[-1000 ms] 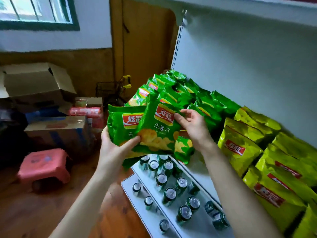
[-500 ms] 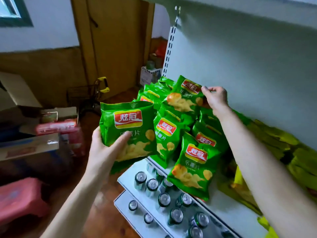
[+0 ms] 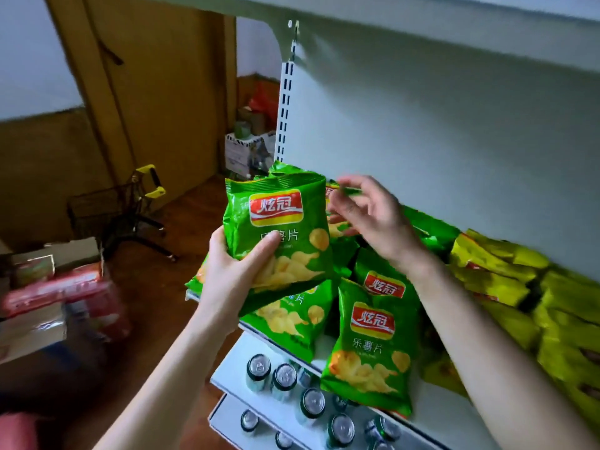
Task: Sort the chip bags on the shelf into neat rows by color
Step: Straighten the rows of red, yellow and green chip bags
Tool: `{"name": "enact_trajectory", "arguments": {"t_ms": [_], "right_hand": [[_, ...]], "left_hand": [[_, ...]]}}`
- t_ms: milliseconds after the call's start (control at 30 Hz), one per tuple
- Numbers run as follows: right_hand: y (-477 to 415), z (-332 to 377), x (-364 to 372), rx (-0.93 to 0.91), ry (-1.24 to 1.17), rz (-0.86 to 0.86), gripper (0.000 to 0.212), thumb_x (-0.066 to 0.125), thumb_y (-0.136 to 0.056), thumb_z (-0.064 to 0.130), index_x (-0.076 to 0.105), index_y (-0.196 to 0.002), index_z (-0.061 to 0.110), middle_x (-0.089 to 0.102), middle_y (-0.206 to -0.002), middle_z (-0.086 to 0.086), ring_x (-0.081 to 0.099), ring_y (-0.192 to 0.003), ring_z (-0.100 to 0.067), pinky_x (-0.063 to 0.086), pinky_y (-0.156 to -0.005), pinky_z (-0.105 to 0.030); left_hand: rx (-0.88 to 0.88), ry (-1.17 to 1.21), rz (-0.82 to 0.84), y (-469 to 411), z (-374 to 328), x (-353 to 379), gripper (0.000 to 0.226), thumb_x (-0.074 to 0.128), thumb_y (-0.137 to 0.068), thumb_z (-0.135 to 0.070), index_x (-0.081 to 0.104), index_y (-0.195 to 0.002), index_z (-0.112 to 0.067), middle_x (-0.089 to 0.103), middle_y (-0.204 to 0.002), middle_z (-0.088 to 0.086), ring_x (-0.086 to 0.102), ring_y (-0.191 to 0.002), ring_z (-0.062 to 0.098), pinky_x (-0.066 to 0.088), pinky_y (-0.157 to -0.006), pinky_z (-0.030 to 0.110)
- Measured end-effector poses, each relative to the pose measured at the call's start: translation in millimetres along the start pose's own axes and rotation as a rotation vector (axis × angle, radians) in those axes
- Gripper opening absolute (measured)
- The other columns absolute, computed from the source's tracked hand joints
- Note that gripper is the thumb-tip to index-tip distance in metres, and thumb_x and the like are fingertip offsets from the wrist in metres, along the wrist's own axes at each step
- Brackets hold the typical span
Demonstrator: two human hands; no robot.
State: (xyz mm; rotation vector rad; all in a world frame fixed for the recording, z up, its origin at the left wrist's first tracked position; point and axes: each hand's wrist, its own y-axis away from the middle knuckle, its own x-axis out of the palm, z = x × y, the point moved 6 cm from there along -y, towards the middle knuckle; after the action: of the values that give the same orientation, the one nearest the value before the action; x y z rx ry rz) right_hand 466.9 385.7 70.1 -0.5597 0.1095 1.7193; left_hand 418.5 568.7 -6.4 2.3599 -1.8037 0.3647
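- One shelf carries everything: green chip bags crowd its left end and yellow chip bags lie heaped to the right.
- Off the shelf, the held green bag is upright before the green group; it probably belongs face-out in that row.
- Left hand grasps its lower half, thumb across the front; a light grip spares the chips.
- Right hand hovers over the back bags, fingers loose and apparently grasping nothing; it could clear a gap.

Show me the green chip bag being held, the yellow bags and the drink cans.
Green chip bag (image 3: 276,207): head view, on its red logo.
Yellow bags (image 3: 493,280): head view, on one bag's crinkled front.
Drink cans (image 3: 313,402): head view, on one can's silver top.
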Motion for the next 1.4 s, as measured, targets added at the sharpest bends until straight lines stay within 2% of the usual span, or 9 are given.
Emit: {"name": "enact_trajectory", "arguments": {"t_ms": [233,433,667,833,933,1067,1200,1300,1400], "right_hand": [[10.0,-14.1,-21.2,0.086,0.056,-0.356,0.061,0.068,-0.081,0.024,0.04,-0.133,0.011,0.059,-0.117,-0.009,0.063,-0.096,-0.023,0.054,-0.081,-0.034],[1.5,-76.0,-98.9,0.314,0.127,-0.666,0.071,0.07,-0.071,0.043,0.049,-0.126,0.004,0.058,-0.121,-0.014,0.059,-0.106,-0.028,0.049,-0.092,-0.046],[-0.9,-94.4,-114.3,0.487,0.514,-0.585,0.045,0.061,-0.088,0.025,0.046,-0.123,0.001,0.055,-0.122,-0.018,0.053,-0.111,-0.032,0.044,-0.091,-0.037],[15.0,-50.3,-106.4,0.265,0.66,-0.75,0.041,0.057,-0.09,0.025,0.05,-0.122,0.002,0.057,-0.122,-0.017,0.054,-0.111,-0.027,0.041,-0.091,-0.033],[18.9,-21.6,-69.3,0.102,0.363,-0.589,0.031,0.059,-0.089,0.023,0.057,-0.113,0.004,0.064,-0.11,-0.015,0.06,-0.095,-0.017,0.047,-0.079,-0.022],[29.0,-13.6,-11.3,0.239,0.156,-0.273,0.045,0.056,-0.088,0.035,0.047,-0.127,0.012,0.063,-0.102,-0.008,0.061,-0.092,-0.017,0.048,-0.076,-0.022],[39.9,-15.9,9.5,0.158,0.217,-0.263,0.056,0.065,-0.083,0.026,0.043,-0.132,0.01,0.062,-0.096,-0.006,0.061,-0.093,-0.019,0.048,-0.082,-0.024],[44.8,-20.8,7.4,0.147,0.223,-0.236,0.057,0.069,-0.08,0.022,0.045,-0.131,0.011,0.062,-0.091,-0.001,0.06,-0.089,-0.015,0.043,-0.077,-0.012],[49.8,-22.2,6.9,0.124,0.254,-0.239,0.055,0.072,-0.078,0.025,0.048,-0.127,0.017,0.063,-0.096,-0.003,0.061,-0.091,-0.016,0.048,-0.084,-0.027]], "left_hand": [[-0.058,-0.005,0.111,-13.7,3.1,19.1,0.082,0.08,-0.059,-0.06,0.049,-0.122,-0.02,0.067,-0.114,0.003,0.066,-0.101,0.021,0.053,-0.087,0.043],[0.009,-0.077,0.103,-20.5,7.2,-2.7,0.021,0.062,-0.089,-0.013,0.051,-0.097,-0.029,0.066,-0.1,0.0,0.068,-0.084,0.01,0.056,-0.072,0.027],[-0.036,-0.004,0.158,-22.3,8.9,-1.9,0.009,0.055,-0.093,-0.029,0.056,-0.102,-0.032,0.067,-0.109,0.001,0.066,-0.096,0.016,0.054,-0.079,0.037],[-0.095,0.066,0.214,-19.8,5.2,12.0,0.046,0.058,-0.087,-0.049,0.052,-0.126,-0.024,0.062,-0.123,0.002,0.06,-0.112,0.022,0.047,-0.096,0.05],[-0.112,0.06,0.222,-19.7,4.4,22.8,0.007,0.05,-0.096,-0.039,0.055,-0.102,-0.039,0.064,-0.103,-0.02,0.063,-0.096,0.004,0.048,-0.093,0.04],[-0.127,0.071,0.261,-19.7,2.2,35.9,0.011,0.054,-0.093,-0.043,0.061,-0.1,-0.039,0.067,-0.113,0.001,0.062,-0.108,0.026,0.048,-0.093,0.055],[-0.217,0.114,0.258,-22.2,2.3,36.6,0.085,0.071,-0.063,-0.067,0.049,-0.133,-0.025,0.055,-0.133,0.001,0.057,-0.117,0.021,0.045,-0.099,0.047],[-0.217,0.113,0.3,-30.8,-0.8,34.0,0.035,0.067,-0.084,-0.04,0.064,-0.102,-0.01,0.074,-0.086,0.0,0.069,-0.079,0.01,0.058,-0.071,0.028],[-0.176,0.111,0.276,-33.4,-4.4,33.1,0.012,0.059,-0.091,-0.014,0.06,-0.081,-0.01,0.068,-0.06,-0.003,0.064,-0.054,0.005,0.052,-0.05,0.018]]}}
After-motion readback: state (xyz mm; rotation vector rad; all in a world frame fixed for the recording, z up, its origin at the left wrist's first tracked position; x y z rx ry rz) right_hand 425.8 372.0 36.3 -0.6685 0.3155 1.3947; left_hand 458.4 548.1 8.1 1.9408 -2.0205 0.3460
